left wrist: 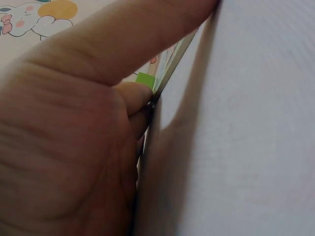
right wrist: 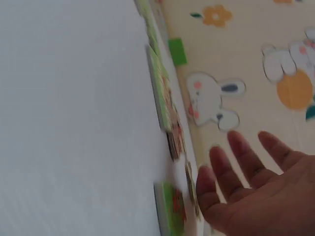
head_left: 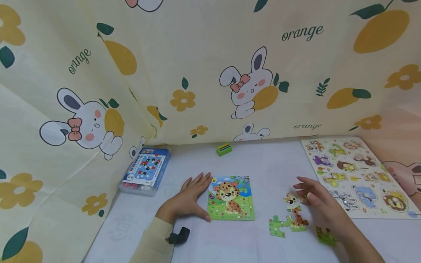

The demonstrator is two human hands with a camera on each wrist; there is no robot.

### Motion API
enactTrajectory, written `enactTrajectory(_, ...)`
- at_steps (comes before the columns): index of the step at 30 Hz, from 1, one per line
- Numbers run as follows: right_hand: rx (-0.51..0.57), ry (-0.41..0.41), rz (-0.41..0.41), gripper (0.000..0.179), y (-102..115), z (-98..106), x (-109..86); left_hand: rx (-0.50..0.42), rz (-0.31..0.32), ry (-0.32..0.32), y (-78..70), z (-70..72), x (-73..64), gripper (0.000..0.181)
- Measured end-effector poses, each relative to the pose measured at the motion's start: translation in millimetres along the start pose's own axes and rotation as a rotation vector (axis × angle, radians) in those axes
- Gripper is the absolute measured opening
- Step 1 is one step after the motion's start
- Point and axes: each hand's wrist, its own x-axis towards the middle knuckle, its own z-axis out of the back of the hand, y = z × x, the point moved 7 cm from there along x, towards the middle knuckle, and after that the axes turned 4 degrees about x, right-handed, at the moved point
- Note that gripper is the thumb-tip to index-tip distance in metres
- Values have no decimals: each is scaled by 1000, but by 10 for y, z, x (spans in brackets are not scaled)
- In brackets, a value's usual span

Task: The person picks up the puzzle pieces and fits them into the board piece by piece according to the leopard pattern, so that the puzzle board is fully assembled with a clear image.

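A square leopard puzzle lies flat on the white cloth in the head view. Along its left edge rests my left hand, fingers extended and spread, with the thumb tip at the lower left corner. My right hand is over the loose jigsaw pieces to the right, its fingers loosely bent and nothing held. A green piece joins these at the left. Another piece lies apart under the right wrist, partly hidden. In the right wrist view the fingers are spread beside the pieces.
At the back right lies a large animal puzzle board. A blue-labelled plastic box stands at the left. Behind the leopard puzzle sits a small green block with coloured stripes. A printed curtain encloses the back and sides.
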Motion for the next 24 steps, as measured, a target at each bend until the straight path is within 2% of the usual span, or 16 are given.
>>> enactTrajectory(4, -152, -32, -68, 55, -168, 97, -15, -7, -3, -3, -3, 5, 1, 146)
enactTrajectory(8, -279, 1, -155, 68, -325, 74, -13, -6, -2, -2, 3, -2, 3, 145)
enactTrajectory(10, -333, 19, -153, 70, -355, 37, -5, -5, -2, -1, 5, -3, 2, 145)
enactTrajectory(14, -415, 25, -106, 61, -320, -58, 16, -1, -5, -2, 4, 2, -3, 145)
enactTrajectory(18, -421, 19, -122, 55, -308, -115, 23, -5, -4, -1, 0, 1, -4, 145)
enactTrajectory(24, -365, 14, -189, 62, -341, -129, 43, -8, -5, 0, -7, 6, -4, 146)
